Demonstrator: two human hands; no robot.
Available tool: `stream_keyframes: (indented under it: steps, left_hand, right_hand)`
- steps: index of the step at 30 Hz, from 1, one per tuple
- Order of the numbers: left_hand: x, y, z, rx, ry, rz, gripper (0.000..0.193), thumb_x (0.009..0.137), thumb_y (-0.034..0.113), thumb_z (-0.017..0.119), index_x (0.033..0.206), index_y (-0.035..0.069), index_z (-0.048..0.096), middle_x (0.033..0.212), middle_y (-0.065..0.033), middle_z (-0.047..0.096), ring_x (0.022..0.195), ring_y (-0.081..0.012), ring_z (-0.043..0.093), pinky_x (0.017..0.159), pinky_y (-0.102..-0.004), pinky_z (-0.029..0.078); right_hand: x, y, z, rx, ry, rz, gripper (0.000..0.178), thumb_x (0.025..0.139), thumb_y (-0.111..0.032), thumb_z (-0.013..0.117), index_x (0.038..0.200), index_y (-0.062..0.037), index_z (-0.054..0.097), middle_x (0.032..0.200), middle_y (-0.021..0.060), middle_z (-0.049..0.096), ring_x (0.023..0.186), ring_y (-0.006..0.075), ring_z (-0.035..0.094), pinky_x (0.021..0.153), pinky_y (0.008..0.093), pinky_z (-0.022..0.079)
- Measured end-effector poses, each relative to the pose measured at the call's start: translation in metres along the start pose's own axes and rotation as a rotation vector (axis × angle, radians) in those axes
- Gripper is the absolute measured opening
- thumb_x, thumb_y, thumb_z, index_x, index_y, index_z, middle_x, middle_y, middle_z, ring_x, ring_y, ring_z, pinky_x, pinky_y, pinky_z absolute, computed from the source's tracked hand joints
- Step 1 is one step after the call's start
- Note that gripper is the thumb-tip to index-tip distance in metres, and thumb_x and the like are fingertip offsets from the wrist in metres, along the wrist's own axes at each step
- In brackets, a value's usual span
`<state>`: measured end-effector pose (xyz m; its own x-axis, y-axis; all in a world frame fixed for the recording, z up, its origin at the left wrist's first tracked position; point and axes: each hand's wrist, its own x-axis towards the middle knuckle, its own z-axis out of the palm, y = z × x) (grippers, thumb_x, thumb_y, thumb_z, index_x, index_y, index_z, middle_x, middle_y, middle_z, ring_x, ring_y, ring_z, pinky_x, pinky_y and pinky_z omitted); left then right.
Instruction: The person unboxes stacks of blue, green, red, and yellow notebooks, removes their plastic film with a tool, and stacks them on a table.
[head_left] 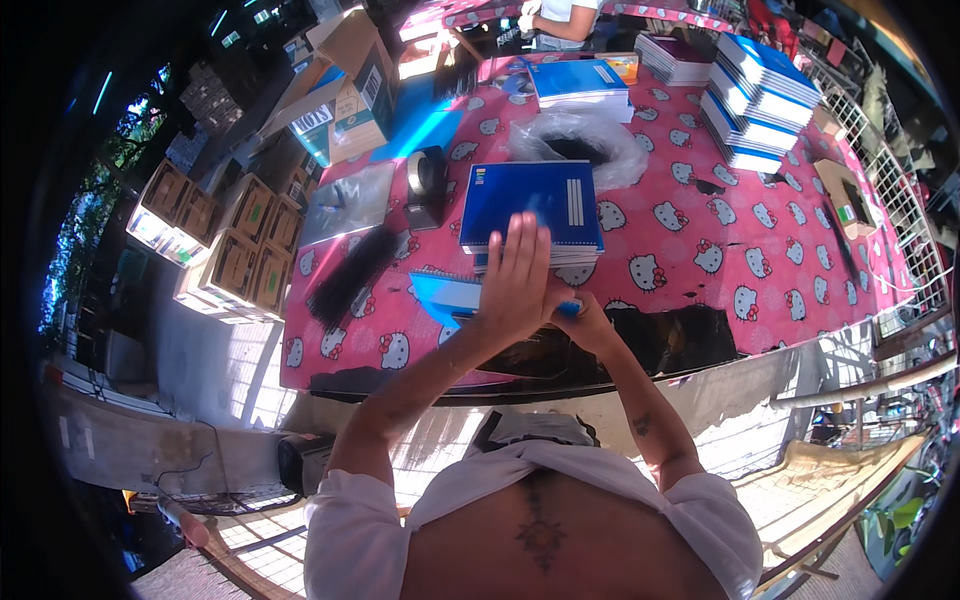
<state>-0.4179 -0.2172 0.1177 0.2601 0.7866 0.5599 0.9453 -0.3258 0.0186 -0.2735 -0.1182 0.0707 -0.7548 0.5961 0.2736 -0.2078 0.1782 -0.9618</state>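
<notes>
Near the table's front edge, a blue spiral-bound notebook (440, 293) is tilted up under my hands. My left hand (515, 280) lies over it with the fingers stretched out and pointing away from me, hiding its middle. My right hand (583, 322) has its fingers closed around the notebook's right end. Just beyond my fingertips sits a small stack of blue notebooks (525, 200), their spiral edge toward me. A bundle of thin black strands (352, 278) lies to the left.
A black tape dispenser (427, 190) stands beside a clear plastic sheet (348, 203). Behind are an open carton (345, 105), a crumpled plastic bag (620, 160) and tall notebook stacks (755, 105). Boxes (240, 260) are piled left of the table. Another person (565, 25) is at the far side.
</notes>
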Motion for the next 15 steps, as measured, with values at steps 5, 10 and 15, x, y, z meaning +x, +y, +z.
stream_keyframes:
  steps: [5, 10, 15]
  left_hand:
    - [-0.006, 0.019, 0.003, 0.057, 0.016, 0.0, 0.076, 0.098, 0.049, 0.045, 0.147, -0.008, 0.033, 0.156, -0.0271, 0.03, 0.147, -0.0387, 0.026, 0.117, -0.0566, 0.02]
    - [0.02, 0.014, -0.014, 0.101, -0.162, -0.051, 0.085, 0.097, 0.059, 0.039, 0.149, -0.008, 0.029, 0.158, -0.0295, 0.023, 0.15, -0.0413, 0.017, 0.119, -0.057, 0.011]
    - [-0.005, -0.017, -0.061, -0.111, 0.15, -0.269, 0.085, 0.101, 0.058, 0.034, 0.15, -0.01, 0.022, 0.157, -0.0327, 0.021, 0.147, -0.0506, 0.016, 0.116, -0.0649, 0.008]
  right_hand:
    - [0.002, -0.008, 0.001, -0.006, 0.033, -0.04, 0.037, 0.088, 0.002, 0.064, 0.126, 0.0001, 0.063, 0.11, 0.0056, 0.071, 0.1, 0.0114, 0.064, 0.085, 0.0296, 0.052]
    - [-0.002, -0.001, -0.004, -0.131, -0.023, 0.001, 0.039, 0.086, 0.0, 0.066, 0.125, -0.0031, 0.065, 0.107, 0.0079, 0.072, 0.097, 0.0111, 0.064, 0.085, 0.0284, 0.052]
    - [-0.007, -0.023, 0.017, 0.009, 0.114, 0.21, 0.039, 0.084, -0.005, 0.076, 0.122, -0.0017, 0.067, 0.101, 0.0057, 0.073, 0.096, 0.01, 0.063, 0.085, 0.026, 0.051]
